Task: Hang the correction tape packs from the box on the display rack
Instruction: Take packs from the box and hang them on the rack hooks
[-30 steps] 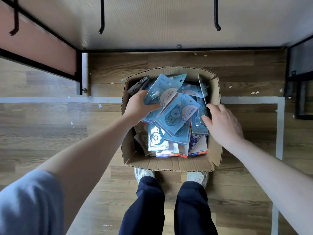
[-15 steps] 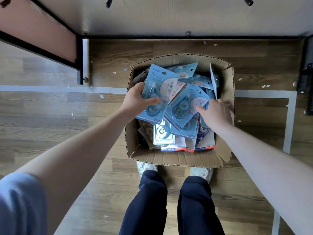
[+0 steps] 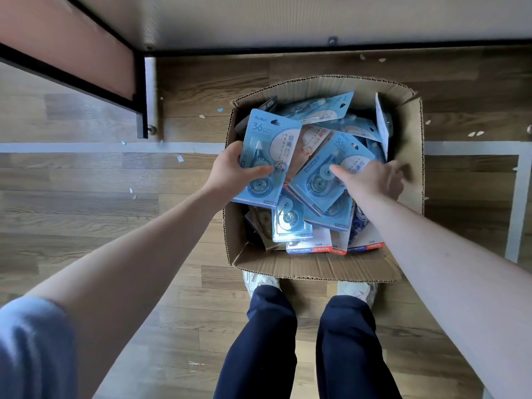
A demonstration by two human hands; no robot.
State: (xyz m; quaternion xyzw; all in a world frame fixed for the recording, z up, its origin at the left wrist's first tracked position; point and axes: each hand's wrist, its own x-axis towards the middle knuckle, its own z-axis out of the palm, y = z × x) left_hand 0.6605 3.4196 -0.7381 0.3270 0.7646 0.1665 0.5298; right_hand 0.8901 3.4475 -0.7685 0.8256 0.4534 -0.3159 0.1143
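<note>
Correction tape packs fill an open cardboard box [image 3: 408, 180] that sits on the wooden floor, right in front of the person's white shoes. The left hand [image 3: 230, 171] grips 1 light blue pack [image 3: 269, 156] by its left edge, thumb curled across the front, lifting it clear of the heap. The right hand [image 3: 371, 180] reaches over a second blue pack [image 3: 328, 174] lying tilted on top of the pile; its index finger and thumb press on the blister, but whether they have closed round the pack I cannot tell. Only the bottom edge of the dark metal rack frame [image 3: 141, 90] shows at the top of the view, with no hooks in sight. This looks like the gathering step. Next, I judge, the person must secure the second pack, straighten up, and thread each pack's hang hole onto a hook.
</note>
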